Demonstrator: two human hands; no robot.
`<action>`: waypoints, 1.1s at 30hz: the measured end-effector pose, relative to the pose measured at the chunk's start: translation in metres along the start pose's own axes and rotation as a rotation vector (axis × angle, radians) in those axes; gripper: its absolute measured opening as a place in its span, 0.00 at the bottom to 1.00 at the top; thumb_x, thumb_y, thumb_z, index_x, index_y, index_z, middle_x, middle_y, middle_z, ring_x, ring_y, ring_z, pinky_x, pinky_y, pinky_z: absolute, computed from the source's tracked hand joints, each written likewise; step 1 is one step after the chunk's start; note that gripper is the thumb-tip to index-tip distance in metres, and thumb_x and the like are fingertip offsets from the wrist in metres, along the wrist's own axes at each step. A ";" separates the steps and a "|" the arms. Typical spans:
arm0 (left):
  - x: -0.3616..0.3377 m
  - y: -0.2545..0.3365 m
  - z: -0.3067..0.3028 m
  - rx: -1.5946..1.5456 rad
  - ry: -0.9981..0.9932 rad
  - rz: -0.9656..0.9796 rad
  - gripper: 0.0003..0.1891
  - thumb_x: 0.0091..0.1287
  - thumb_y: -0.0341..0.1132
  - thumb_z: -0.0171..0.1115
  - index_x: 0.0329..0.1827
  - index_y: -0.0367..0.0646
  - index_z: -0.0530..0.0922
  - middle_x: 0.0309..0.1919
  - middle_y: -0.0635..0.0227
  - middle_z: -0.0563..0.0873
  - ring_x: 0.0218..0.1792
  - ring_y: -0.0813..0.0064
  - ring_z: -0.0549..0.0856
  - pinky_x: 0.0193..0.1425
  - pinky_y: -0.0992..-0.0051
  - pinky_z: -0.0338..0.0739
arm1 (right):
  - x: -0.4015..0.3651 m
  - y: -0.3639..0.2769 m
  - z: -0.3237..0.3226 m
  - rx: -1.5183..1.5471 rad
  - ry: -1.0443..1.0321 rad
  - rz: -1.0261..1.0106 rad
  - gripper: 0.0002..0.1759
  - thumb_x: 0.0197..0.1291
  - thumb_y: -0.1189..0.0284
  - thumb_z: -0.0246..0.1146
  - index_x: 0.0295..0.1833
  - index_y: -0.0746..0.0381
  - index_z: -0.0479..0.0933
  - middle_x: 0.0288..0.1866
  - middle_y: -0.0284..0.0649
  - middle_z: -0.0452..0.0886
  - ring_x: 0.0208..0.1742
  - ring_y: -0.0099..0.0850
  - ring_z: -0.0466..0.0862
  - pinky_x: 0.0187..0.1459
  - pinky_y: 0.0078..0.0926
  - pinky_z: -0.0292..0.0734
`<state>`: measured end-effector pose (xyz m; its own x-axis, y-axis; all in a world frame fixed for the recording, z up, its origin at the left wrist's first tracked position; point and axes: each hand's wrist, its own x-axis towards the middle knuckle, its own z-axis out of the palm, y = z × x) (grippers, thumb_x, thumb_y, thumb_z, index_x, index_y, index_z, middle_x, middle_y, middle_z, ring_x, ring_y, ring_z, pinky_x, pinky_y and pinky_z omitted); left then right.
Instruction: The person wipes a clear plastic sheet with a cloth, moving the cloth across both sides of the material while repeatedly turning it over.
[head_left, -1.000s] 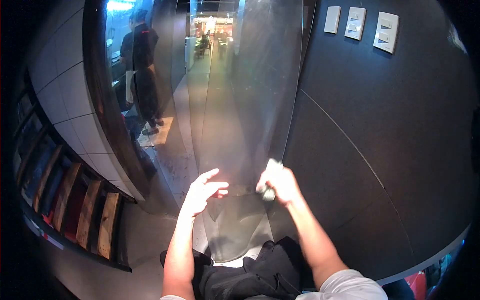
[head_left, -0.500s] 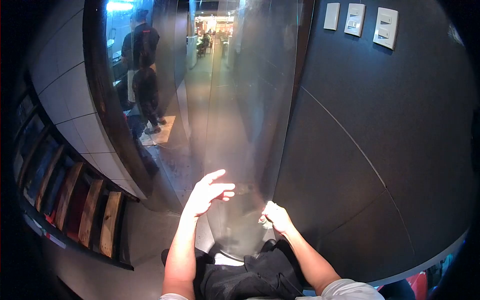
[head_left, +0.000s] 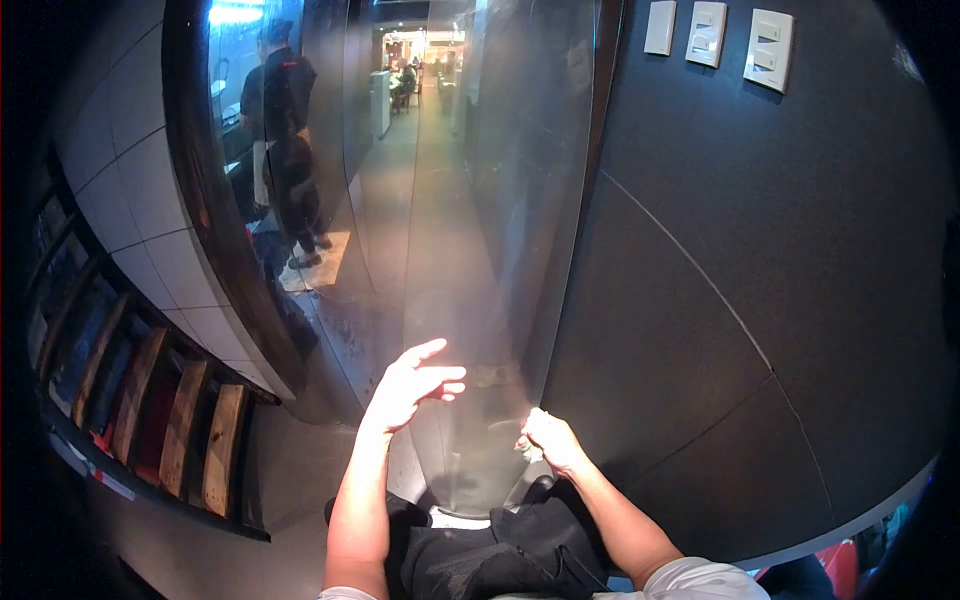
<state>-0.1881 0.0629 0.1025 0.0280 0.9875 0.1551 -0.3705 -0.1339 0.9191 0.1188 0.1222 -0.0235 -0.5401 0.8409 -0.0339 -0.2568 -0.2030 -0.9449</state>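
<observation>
A clear plastic strip curtain [head_left: 450, 230] hangs across the doorway in front of me. My left hand [head_left: 412, 385] is raised near the lower part of the curtain, its fingers apart and nothing in them. To its right and a little lower, my right hand [head_left: 548, 438] is closed around a small crumpled pale cloth [head_left: 526, 446], part of which sticks out at the fingers. Whether either hand touches the plastic is not clear. Below them are my legs in dark trousers [head_left: 470, 558].
Beyond the curtain at the left, a person in dark clothes [head_left: 287, 130] stands by a light mat [head_left: 325, 262]. A wooden slatted rack [head_left: 172, 425] is at the lower left. White switch plates [head_left: 768, 52] sit on the dark wall [head_left: 720, 220] at the right.
The view has shifted slightly. Both hands keep nearly the same pose. The plastic strips look slightly displaced, and more of the far room shows between them.
</observation>
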 end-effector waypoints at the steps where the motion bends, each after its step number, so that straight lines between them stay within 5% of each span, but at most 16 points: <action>1: -0.001 0.001 0.001 0.008 -0.010 0.003 0.35 0.74 0.36 0.69 0.80 0.36 0.63 0.55 0.48 0.90 0.50 0.59 0.92 0.56 0.63 0.88 | 0.000 0.000 0.000 -0.001 0.009 0.001 0.04 0.71 0.81 0.62 0.49 0.68 0.80 0.38 0.41 0.84 0.42 0.34 0.88 0.52 0.36 0.85; 5: 0.000 -0.002 -0.002 0.037 -0.040 0.041 0.35 0.75 0.37 0.68 0.80 0.33 0.63 0.56 0.49 0.90 0.52 0.61 0.92 0.58 0.64 0.87 | 0.002 0.009 -0.009 -0.214 0.049 -0.130 0.05 0.74 0.77 0.60 0.47 0.66 0.79 0.37 0.39 0.82 0.40 0.33 0.87 0.49 0.35 0.84; 8: 0.000 -0.002 -0.001 0.048 -0.040 0.051 0.35 0.75 0.38 0.68 0.79 0.32 0.63 0.56 0.49 0.90 0.52 0.61 0.91 0.59 0.64 0.87 | 0.020 -0.006 -0.033 0.208 0.308 -0.147 0.16 0.81 0.64 0.56 0.42 0.62 0.79 0.36 0.38 0.83 0.37 0.30 0.86 0.40 0.29 0.83; 10: -0.002 0.000 -0.001 0.044 -0.021 0.032 0.35 0.75 0.38 0.68 0.80 0.32 0.63 0.56 0.49 0.89 0.53 0.61 0.91 0.59 0.64 0.86 | 0.048 -0.038 -0.061 0.448 0.108 -0.460 0.23 0.84 0.54 0.49 0.42 0.60 0.78 0.37 0.38 0.83 0.35 0.30 0.85 0.37 0.30 0.82; 12: -0.001 0.002 0.003 0.043 -0.011 0.021 0.35 0.75 0.37 0.68 0.80 0.32 0.62 0.56 0.49 0.89 0.53 0.60 0.91 0.59 0.64 0.86 | 0.049 -0.121 -0.020 0.357 0.492 -0.546 0.25 0.84 0.50 0.47 0.48 0.61 0.78 0.39 0.40 0.83 0.37 0.32 0.85 0.40 0.32 0.83; 16: -0.001 0.002 0.004 0.047 -0.017 0.034 0.35 0.76 0.36 0.67 0.80 0.31 0.62 0.57 0.47 0.88 0.53 0.60 0.91 0.59 0.64 0.86 | 0.065 -0.231 0.020 0.242 0.430 -0.939 0.28 0.84 0.49 0.44 0.56 0.63 0.77 0.47 0.45 0.85 0.47 0.36 0.86 0.51 0.38 0.84; 20: -0.005 0.007 0.007 0.023 -0.008 -0.028 0.35 0.76 0.35 0.67 0.81 0.34 0.62 0.60 0.45 0.87 0.57 0.56 0.90 0.63 0.60 0.84 | 0.078 -0.312 0.080 0.065 0.387 -1.223 0.24 0.85 0.56 0.44 0.61 0.65 0.74 0.53 0.49 0.85 0.48 0.34 0.86 0.50 0.34 0.84; 21: -0.009 0.007 0.005 -0.003 -0.097 0.002 0.36 0.76 0.39 0.67 0.81 0.36 0.62 0.62 0.42 0.85 0.59 0.52 0.88 0.64 0.57 0.83 | 0.078 -0.324 0.083 0.009 0.259 -1.232 0.21 0.85 0.59 0.48 0.63 0.67 0.71 0.54 0.47 0.85 0.53 0.34 0.86 0.59 0.32 0.80; 22: -0.016 0.002 0.002 -0.028 -0.186 0.036 0.38 0.76 0.43 0.67 0.82 0.38 0.61 0.63 0.39 0.84 0.61 0.48 0.87 0.66 0.55 0.82 | 0.082 -0.335 0.098 -0.008 0.307 -1.246 0.22 0.85 0.58 0.45 0.62 0.65 0.73 0.52 0.48 0.85 0.46 0.31 0.86 0.49 0.30 0.83; 26: -0.018 -0.009 0.003 -0.544 -0.759 0.141 0.46 0.74 0.64 0.60 0.85 0.44 0.57 0.66 0.28 0.78 0.67 0.31 0.80 0.72 0.46 0.74 | 0.073 -0.340 0.128 -0.439 0.203 -1.327 0.13 0.79 0.68 0.57 0.58 0.66 0.76 0.49 0.41 0.84 0.49 0.25 0.82 0.52 0.25 0.77; 27: -0.001 -0.008 -0.005 -0.565 -0.945 0.137 0.53 0.71 0.77 0.48 0.86 0.44 0.55 0.65 0.22 0.77 0.70 0.26 0.75 0.72 0.46 0.72 | 0.082 -0.333 0.132 -0.522 0.202 -1.354 0.11 0.76 0.71 0.59 0.57 0.66 0.77 0.48 0.42 0.84 0.49 0.28 0.83 0.52 0.28 0.78; 28: 0.022 -0.002 -0.006 -0.737 -1.085 0.050 0.44 0.75 0.64 0.47 0.86 0.43 0.57 0.68 0.25 0.76 0.68 0.29 0.78 0.77 0.38 0.64 | 0.085 -0.324 0.141 -0.647 0.205 -1.387 0.11 0.73 0.72 0.61 0.56 0.65 0.79 0.48 0.43 0.84 0.49 0.32 0.83 0.53 0.31 0.78; 30: 0.068 0.007 0.027 -0.578 -0.915 0.276 0.54 0.71 0.80 0.38 0.86 0.42 0.56 0.64 0.45 0.83 0.58 0.50 0.85 0.69 0.42 0.69 | 0.083 -0.306 0.159 -0.931 0.210 -1.474 0.13 0.65 0.73 0.65 0.53 0.63 0.81 0.49 0.45 0.84 0.51 0.41 0.84 0.57 0.37 0.79; 31: 0.059 0.026 0.045 -0.345 -0.430 0.196 0.58 0.67 0.84 0.33 0.86 0.44 0.55 0.72 0.52 0.77 0.70 0.50 0.77 0.73 0.37 0.64 | 0.086 -0.293 0.165 -1.009 0.110 -1.525 0.16 0.62 0.71 0.66 0.55 0.62 0.81 0.50 0.47 0.84 0.53 0.44 0.84 0.60 0.41 0.78; 33: 0.077 0.033 0.075 -0.601 -0.409 0.262 0.57 0.66 0.85 0.35 0.88 0.51 0.52 0.81 0.56 0.62 0.81 0.40 0.61 0.79 0.32 0.57 | 0.082 -0.253 0.179 -1.196 -0.058 -1.427 0.23 0.58 0.70 0.69 0.60 0.60 0.81 0.57 0.50 0.83 0.57 0.51 0.83 0.64 0.50 0.76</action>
<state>-0.1290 0.1283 0.1723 0.1671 0.8051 0.5691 -0.8496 -0.1754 0.4975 -0.0037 0.1526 0.2713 -0.4810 0.0157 0.8766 0.1322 0.9897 0.0548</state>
